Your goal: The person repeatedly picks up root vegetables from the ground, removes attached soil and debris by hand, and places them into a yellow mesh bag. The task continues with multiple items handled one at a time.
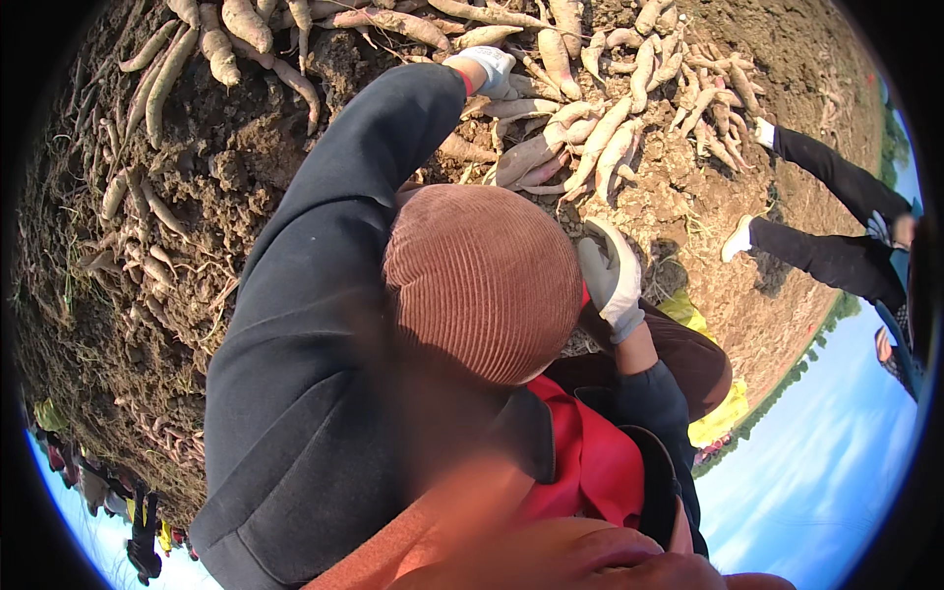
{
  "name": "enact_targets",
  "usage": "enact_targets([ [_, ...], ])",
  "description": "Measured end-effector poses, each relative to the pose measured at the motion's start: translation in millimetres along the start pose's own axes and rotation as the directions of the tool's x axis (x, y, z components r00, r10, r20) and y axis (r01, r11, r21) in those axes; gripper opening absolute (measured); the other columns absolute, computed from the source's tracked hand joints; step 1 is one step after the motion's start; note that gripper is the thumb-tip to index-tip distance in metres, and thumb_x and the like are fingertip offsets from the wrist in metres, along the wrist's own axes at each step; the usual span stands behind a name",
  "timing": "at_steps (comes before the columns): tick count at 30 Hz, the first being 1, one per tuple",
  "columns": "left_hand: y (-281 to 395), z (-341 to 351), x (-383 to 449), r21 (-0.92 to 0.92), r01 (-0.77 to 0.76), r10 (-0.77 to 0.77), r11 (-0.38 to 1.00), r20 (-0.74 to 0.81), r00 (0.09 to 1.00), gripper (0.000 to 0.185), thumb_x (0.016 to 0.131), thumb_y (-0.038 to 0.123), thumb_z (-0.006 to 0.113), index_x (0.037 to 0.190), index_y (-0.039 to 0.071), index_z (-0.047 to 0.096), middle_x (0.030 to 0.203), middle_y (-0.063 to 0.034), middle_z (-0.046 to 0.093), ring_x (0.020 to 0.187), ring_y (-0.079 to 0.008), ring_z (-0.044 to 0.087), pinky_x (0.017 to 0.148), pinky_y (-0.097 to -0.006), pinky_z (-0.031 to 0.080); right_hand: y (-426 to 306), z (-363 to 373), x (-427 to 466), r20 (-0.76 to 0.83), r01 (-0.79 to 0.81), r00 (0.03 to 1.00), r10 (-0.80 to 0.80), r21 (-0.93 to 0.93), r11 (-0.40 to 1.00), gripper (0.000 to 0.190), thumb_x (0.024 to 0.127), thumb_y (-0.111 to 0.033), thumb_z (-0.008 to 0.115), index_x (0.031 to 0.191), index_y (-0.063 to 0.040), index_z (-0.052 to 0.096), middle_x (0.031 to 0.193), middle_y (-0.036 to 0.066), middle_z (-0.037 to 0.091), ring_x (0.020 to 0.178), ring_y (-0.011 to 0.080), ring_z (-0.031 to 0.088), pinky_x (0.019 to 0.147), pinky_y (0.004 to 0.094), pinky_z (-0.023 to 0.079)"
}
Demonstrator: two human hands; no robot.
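Observation:
My left hand (490, 70), in a whitish work glove with a red cuff, reaches down among soil-dusted sweet potatoes (520, 109). Its fingertips are hidden, so I cannot tell whether it grips one. Lower and to the right is my right hand (613, 276), also gloved, its fingers loosely curved and apart with nothing visible in them. It lies just below a fanned pile of sweet potatoes (601, 151). A rounded piece of brown corduroy clothing (483, 276) covers the ground between my arms.
More sweet potatoes (217, 51) lie along the clumpy soil (247, 151) at upper left. Another pile (715, 96) is at upper right, close to the white shoe (737, 237) of a person in dark trousers (818, 254). Yellow sacks (719, 417) are at right. Other people (144, 535) stand far off at lower left.

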State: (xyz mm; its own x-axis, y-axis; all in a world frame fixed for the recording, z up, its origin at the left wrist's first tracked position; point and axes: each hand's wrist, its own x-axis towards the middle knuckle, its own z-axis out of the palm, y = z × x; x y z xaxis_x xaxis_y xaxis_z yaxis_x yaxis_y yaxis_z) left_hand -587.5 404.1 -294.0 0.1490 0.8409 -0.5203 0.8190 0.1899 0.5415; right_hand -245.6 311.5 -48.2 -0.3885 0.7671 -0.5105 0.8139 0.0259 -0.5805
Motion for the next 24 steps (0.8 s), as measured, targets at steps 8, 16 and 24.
enact_targets([
  [8,33,7,-47,-0.219,-0.134,0.111,0.966,-0.11,0.988,0.053,0.089,0.048,0.074,0.104,-0.003,0.075,0.101,-0.0247,0.078,0.097,-0.0379,0.076,0.086,-0.0451,0.059,-41,-59,-5,0.052,0.324,0.945,-0.324,-0.297,0.898,0.036,0.098,-0.016,0.07,0.131,-0.002,0.069,0.126,0.021,0.072,0.119,0.0388,0.069,0.105,0.0458,0.053],
  [16,119,-111,-168,-0.865,-0.139,0.523,0.482,0.157,0.837,0.062,0.105,0.036,0.071,0.151,-0.002,0.052,0.115,-0.0074,0.07,0.099,-0.0153,0.07,0.081,-0.0318,0.058,-84,-127,-4,-0.234,0.346,0.855,-0.463,-0.408,0.845,0.069,0.092,-0.027,0.08,0.151,-0.002,0.054,0.15,0.025,0.058,0.141,0.0408,0.054,0.12,0.0486,0.042],
  [24,243,-179,-261,-0.321,-0.375,0.437,0.87,0.148,0.887,0.051,0.103,0.026,0.069,0.142,-0.003,0.058,0.105,-0.0096,0.075,0.09,-0.0156,0.07,0.08,-0.0332,0.058,-96,-116,-24,-0.127,0.579,0.723,-0.679,-0.424,0.696,0.05,0.098,-0.049,0.07,0.127,-0.008,0.071,0.098,0.021,0.076,0.091,0.0404,0.072,0.084,0.0509,0.055],
])
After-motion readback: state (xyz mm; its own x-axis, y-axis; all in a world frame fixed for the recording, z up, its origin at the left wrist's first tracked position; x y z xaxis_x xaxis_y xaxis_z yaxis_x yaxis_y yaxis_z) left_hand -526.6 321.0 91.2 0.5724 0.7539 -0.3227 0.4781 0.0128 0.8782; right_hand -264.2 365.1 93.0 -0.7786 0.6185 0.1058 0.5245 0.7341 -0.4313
